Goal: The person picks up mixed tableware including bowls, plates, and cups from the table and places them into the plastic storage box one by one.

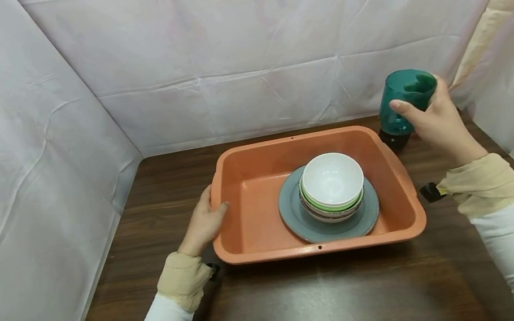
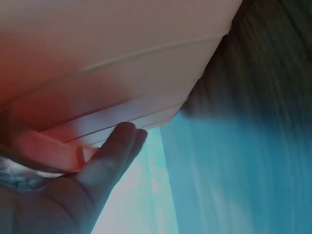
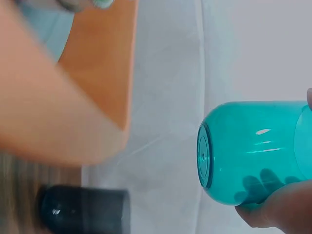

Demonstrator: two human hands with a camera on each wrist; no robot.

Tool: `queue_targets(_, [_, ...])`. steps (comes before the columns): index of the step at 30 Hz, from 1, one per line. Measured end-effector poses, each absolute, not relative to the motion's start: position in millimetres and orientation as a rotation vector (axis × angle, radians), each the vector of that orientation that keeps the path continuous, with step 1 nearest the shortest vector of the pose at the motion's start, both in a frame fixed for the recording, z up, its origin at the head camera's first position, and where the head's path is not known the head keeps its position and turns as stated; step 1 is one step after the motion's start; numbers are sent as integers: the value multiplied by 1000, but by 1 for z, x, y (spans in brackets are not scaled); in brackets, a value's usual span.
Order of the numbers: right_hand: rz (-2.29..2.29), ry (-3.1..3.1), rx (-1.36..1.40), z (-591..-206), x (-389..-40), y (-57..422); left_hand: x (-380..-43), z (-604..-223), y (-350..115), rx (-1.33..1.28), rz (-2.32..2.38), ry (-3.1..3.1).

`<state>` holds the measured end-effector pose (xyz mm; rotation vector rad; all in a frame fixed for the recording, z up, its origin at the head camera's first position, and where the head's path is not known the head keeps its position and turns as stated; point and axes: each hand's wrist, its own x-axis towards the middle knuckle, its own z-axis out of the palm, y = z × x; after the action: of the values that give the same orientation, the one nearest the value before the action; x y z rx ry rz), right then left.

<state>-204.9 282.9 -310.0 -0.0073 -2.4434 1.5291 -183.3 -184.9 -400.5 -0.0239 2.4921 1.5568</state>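
Note:
My left hand (image 1: 204,221) grips the left rim of an orange plastic basin (image 1: 265,255), thumb over the edge and fingers along the outer wall. The left wrist view shows those fingers (image 2: 114,153) against the basin's side. Off the basin's far right corner, my right hand (image 1: 436,120) holds a clear teal cup (image 1: 394,107) upright by its upper part. In the right wrist view this cup (image 3: 253,141) is clear of the table. Inside the basin, a stack of bowls with a white bowl (image 1: 332,178) on top stands on a grey plate (image 1: 291,206).
A dark cup (image 1: 394,141) stands on the brown wooden table (image 1: 314,311) beside the basin's right end, partly hidden behind the teal cup. White sheeting (image 1: 236,43) hangs along the back and both sides of the table.

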Motion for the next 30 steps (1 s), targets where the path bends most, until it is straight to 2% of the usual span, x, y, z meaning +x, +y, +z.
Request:
queue_targets(16, [1635,-2473,221,-291,-191,241,-174,-345,-186,220,1475,2598])
queue_targets(24, [1727,-2456,416,-283,-178,210,-165,-318,-160,399,1521,2631])
queue_targets(30, [1680,-2530,534,-281,-168,183,-161,-311,-138,514,1607,2500])
